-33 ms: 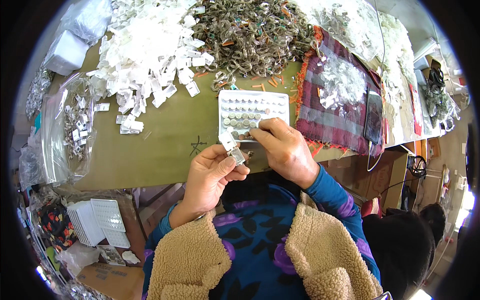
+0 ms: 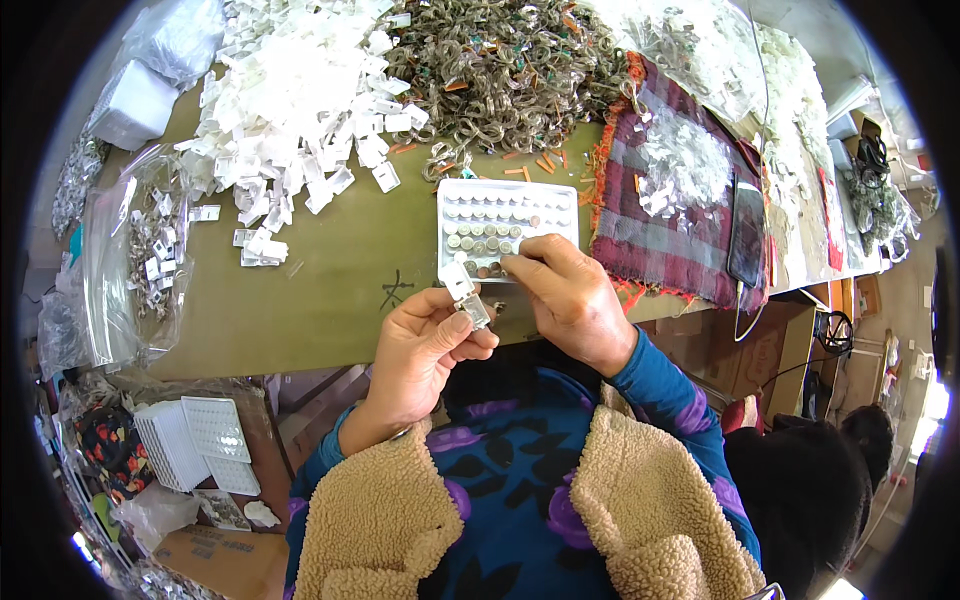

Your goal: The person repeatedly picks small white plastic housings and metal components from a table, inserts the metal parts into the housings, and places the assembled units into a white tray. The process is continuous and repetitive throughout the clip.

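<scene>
Between the thumb and fingers of my left hand (image 2: 425, 345) is a small white plastic case (image 2: 470, 305) with a clear part, its lid swung up. The case sits just off the near left corner of a white tray (image 2: 568, 225). Rows of round button cells (image 2: 490, 245) lie in the tray, silvery ones and a few darker ones. My right hand (image 2: 575, 300) reaches over the tray's near right part, thumb and forefinger pinched close to the nearest row of cells. Whatever may be between those fingertips is hidden.
White plastic cases (image 2: 290, 110) are heaped at far left, beside a pile of coiled clear wires (image 2: 500, 70) with orange bits. On the right, a plaid cloth (image 2: 625, 240) carries clear plastic pieces (image 2: 685, 165) and a phone (image 2: 746, 235) with a cable. A plastic bag (image 2: 110, 300) lies left.
</scene>
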The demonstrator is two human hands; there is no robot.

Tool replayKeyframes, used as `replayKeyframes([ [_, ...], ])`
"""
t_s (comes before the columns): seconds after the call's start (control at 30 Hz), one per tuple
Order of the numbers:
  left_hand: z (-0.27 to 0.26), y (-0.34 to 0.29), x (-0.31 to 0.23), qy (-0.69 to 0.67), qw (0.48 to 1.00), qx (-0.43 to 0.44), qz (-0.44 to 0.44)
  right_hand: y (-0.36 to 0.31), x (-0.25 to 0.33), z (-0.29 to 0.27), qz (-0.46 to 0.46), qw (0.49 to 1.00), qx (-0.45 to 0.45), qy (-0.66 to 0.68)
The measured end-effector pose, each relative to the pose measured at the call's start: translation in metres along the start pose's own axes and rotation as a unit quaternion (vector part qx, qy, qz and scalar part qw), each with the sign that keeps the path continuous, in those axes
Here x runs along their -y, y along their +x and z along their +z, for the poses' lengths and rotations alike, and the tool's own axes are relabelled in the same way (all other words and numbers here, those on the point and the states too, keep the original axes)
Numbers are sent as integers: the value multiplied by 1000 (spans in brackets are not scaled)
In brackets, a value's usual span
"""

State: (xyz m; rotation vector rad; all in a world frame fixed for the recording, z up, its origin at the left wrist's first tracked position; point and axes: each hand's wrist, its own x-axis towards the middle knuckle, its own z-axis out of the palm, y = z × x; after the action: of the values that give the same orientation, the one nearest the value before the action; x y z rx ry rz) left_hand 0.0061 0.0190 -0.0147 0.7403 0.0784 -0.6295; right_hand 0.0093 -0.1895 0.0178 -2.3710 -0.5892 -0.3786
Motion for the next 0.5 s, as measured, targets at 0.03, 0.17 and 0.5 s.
replayKeyframes([
  [0.03,0,-1,0,0,1000,3,0,-2,5,-1,13,999,-13,34],
  [0.17,2,-7,5,-13,1000,0,10,-9,33,-2,-8,997,-37,67],
  [0.5,-2,-21,10,-93,994,48,-12,-11,66,-2,68,984,-81,142],
])
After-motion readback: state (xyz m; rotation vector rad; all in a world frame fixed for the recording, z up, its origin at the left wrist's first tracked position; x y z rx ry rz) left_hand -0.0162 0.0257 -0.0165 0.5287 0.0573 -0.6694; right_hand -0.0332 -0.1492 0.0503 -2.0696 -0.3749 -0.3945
